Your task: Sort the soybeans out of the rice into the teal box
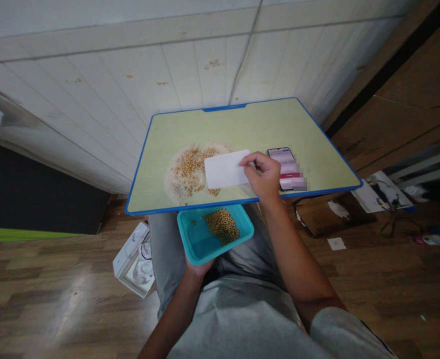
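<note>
A white card [225, 170] is pinched between the thumb and fingers of my right hand [264, 174], over the tabletop. Beside and partly under the card lies a spread of soybeans [193, 164] mixed with pale grains that look like rice [173, 178]. My left hand [199, 267] grips a turquoise plastic tray [190, 249] from below, just under the table's near edge; most of its fingers are hidden by the tray. Inside the tray, a heap of soybeans [223, 225] rests toward the right side.
The small table [265, 119] has a pale green top and a blue rim, against a white panelled wall. A smartphone [283, 167] lies right of my right hand. An open white box [133, 262] stands on the floor at left, cardboard boxes [403, 99] at right.
</note>
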